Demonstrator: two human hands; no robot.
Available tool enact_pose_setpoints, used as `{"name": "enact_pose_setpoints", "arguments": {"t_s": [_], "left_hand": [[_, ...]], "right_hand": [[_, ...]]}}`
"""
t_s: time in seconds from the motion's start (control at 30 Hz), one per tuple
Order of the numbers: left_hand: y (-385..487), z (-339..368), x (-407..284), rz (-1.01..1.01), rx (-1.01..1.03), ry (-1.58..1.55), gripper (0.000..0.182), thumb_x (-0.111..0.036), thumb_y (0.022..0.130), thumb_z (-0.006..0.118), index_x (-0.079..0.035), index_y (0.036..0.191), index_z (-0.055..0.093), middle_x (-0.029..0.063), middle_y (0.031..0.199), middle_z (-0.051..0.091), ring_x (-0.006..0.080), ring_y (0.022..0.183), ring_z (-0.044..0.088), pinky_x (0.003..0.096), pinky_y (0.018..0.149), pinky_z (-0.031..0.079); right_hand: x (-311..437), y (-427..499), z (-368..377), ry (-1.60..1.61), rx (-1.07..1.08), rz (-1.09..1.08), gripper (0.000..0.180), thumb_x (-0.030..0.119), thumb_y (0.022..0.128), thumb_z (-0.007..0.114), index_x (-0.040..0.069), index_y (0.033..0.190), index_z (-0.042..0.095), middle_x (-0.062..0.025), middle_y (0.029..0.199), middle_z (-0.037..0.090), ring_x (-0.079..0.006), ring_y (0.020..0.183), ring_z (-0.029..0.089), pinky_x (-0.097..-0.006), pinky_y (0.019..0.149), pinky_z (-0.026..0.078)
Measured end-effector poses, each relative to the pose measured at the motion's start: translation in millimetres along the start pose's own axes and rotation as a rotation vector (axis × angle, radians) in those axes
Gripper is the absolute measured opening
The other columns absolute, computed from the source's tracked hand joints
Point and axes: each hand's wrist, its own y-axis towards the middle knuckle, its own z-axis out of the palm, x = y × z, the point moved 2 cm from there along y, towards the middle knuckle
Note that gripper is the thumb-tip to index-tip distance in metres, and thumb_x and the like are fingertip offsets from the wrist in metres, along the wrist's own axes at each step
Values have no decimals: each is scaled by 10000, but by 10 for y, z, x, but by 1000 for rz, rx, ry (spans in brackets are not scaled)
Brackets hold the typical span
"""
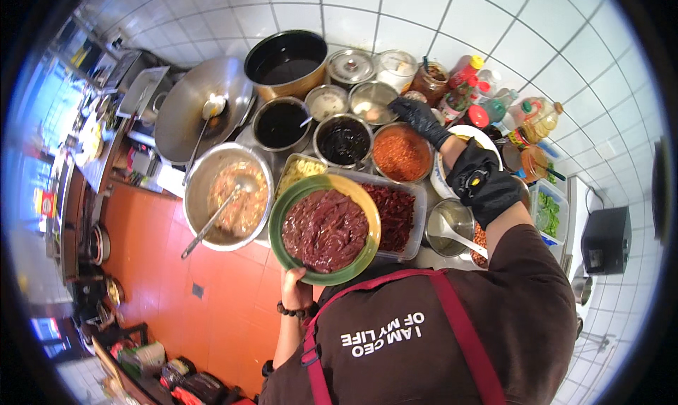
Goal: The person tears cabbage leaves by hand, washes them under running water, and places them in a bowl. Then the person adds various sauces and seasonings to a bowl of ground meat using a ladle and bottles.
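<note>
My bare left hand [297,291] grips the lower rim of a green plate with a yellow side [279,214]. Sliced dark red raw meat [328,230], wet and glossy, is heaped on it. My right hand [418,120], in a black glove, reaches over the seasonings, fingers pointing down at the right rim of a steel bowl [372,102]. Whether the fingers hold anything is hidden. Just below that hand sits a steel bowl of red chili flakes [402,152]. Behind the plate stand a tub of dried red chilies [392,214] and a tray of chopped pale garlic [302,173].
On the left are a wok [180,113] with a ladle and a steel basin of pinkish mixture [238,198] with a spoon. A large pot of dark liquid [286,60] stands by the tiled wall. Several bottles [466,74] crowd the right; a white spoon [461,241] sticks out nearby.
</note>
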Motion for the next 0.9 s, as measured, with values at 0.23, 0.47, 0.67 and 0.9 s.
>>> {"name": "enact_pose_setpoints", "arguments": {"t_s": [0.23, 0.47, 0.67, 0.9], "left_hand": [[-23, -70, -2, -23, -42, -19, 611, -104, 630, 515, -15, 1206, 332, 114, 1203, 405, 262, 1113, 389, 389, 940, 311], [6, -55, 31, -12, -34, 26, 644, -115, 620, 516, -17, 1223, 313, 115, 1227, 385, 269, 1126, 378, 392, 945, 308], [40, -68, 37, 35, -50, 0, 604, -123, 646, 506, -22, 1215, 331, 106, 1214, 406, 259, 1103, 405, 387, 921, 336], [124, -76, 21, 12, -40, -35, 592, -93, 646, 502, -22, 1209, 333, 106, 1197, 416, 256, 1097, 409, 383, 916, 342]], "right_hand": [[409, 328, -428, -79, -401, 482, 315, 256, 785, 544, 42, 1016, 541, -179, 856, 590, -318, 795, 572, -360, 675, 449], [-622, 679, -919, -364, -241, 827, 386, 346, 753, 531, 41, 988, 563, -204, 917, 581, -332, 872, 562, -383, 754, 444], [-425, 826, -1104, -509, -294, 646, 280, 306, 769, 497, 68, 839, 626, -174, 853, 600, -324, 832, 571, -390, 724, 445], [-97, 710, -1230, -637, -162, 609, 240, 276, 723, 549, 49, 779, 604, -178, 795, 603, -320, 776, 580, -389, 690, 451]]}}
